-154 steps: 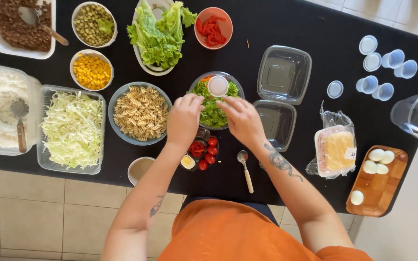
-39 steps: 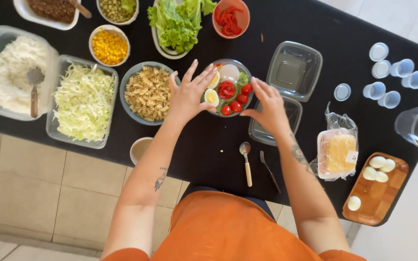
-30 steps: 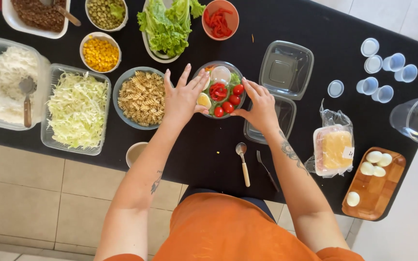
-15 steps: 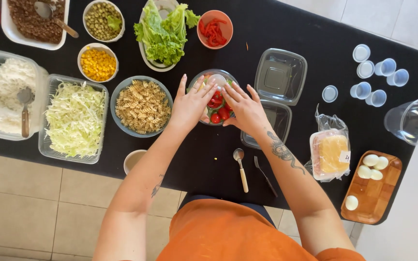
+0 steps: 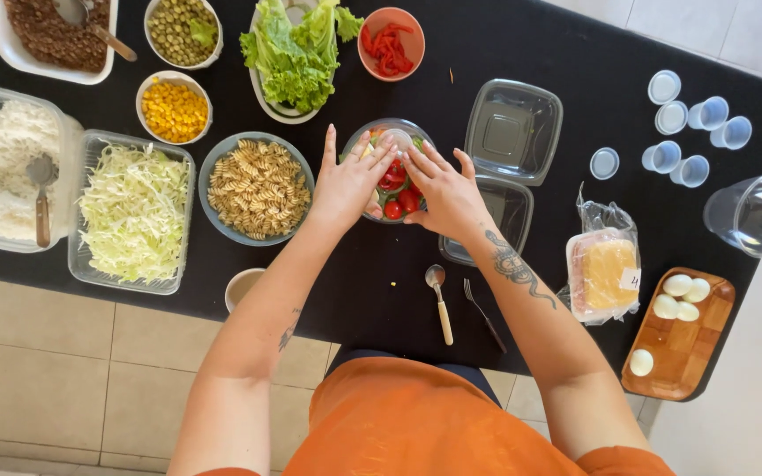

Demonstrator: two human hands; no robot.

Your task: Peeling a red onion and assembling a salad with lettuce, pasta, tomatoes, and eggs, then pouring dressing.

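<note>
Since half a second ago, both hands shifted inward over salad bowl (image 5: 392, 169). Left hand (image 5: 350, 181) and right hand (image 5: 441, 189) spread flat, nothing gripped; toppings being arranged. Light fingertip nudges probably needed next.

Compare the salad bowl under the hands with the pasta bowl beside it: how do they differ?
The salad bowl is clear, holds tomatoes and greens, and is partly covered by the left hand and right hand. The pasta bowl is grey-blue, looks wider, holds only spiral pasta, and nobody touches it. Both are round and sit on the black table.
</note>
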